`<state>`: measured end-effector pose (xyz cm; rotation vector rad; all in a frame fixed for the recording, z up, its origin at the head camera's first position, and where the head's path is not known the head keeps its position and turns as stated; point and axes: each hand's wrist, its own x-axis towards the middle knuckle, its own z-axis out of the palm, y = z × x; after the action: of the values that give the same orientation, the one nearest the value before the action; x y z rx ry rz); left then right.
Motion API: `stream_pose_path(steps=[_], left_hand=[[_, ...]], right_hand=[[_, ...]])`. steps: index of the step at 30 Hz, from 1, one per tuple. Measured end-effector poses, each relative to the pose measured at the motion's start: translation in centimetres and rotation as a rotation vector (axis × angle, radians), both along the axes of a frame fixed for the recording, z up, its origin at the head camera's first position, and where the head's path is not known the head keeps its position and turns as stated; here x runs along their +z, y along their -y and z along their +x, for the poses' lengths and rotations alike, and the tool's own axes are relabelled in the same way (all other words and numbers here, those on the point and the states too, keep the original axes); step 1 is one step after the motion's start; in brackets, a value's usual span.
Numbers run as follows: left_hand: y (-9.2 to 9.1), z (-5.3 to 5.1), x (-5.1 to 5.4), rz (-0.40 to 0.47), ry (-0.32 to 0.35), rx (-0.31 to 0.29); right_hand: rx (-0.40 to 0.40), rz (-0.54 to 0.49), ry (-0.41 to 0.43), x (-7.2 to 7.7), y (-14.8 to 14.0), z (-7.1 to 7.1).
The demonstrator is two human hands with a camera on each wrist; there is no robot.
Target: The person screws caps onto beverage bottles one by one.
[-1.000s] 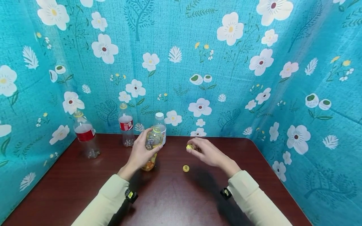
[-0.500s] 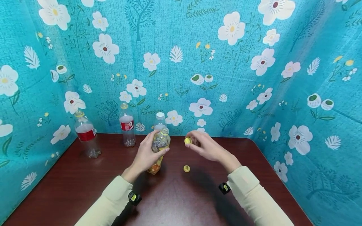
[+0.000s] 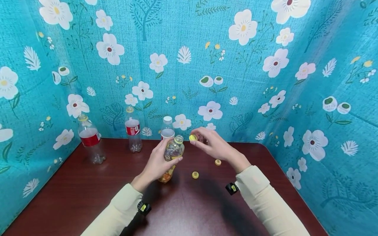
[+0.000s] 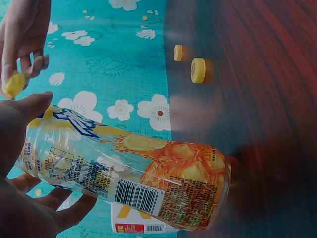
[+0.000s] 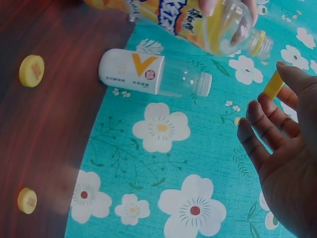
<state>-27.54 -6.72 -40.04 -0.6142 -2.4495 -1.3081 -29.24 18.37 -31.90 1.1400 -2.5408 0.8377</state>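
My left hand [image 3: 158,160] grips a clear plastic bottle [image 4: 133,163] with a yellow and orange drink label. In the head view the bottle leans a little to the right, its mouth uncapped; whether its base touches the table I cannot tell. Between thumb and fingertips my right hand [image 3: 214,144] pinches a yellow bottle cap [image 5: 274,84]. That cap is just right of the bottle's mouth, apart from it. Two more yellow caps, a nearer one [image 3: 195,175] and a farther one [image 3: 218,162], lie on the table below the right hand.
Behind the held bottle stands a white-capped bottle [image 3: 167,128] with a white label. Two clear bottles with red labels, one in the middle left [image 3: 133,129] and one farther left [image 3: 90,141], stand on the dark table [image 3: 73,196]. A blue floral cloth [image 3: 189,85] hangs behind.
The left hand has moved right with the bottle. My right hand has risen and shifted slightly left with its cap, bringing the two closer. A cap on the table behind it has come into view.
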Motion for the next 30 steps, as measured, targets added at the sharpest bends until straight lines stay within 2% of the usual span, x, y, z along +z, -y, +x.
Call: stream_pose_path(steps=[11,26,30], left_hand=[[-0.8,0.2,-0.4,0.005,-0.054,-0.023],[-1.1,0.7,-0.5,0.008,-0.005,-0.066],[-1.1,0.7,-0.5,0.03,0.003,-0.052]], right_hand=[[0.029,-0.051,0.045,0.7,1.5,0.0],[0.023,0.028,0.082,0.8,2.1,-0.1],[0.029,0.027,0.082,0.9,2.2,0.0]])
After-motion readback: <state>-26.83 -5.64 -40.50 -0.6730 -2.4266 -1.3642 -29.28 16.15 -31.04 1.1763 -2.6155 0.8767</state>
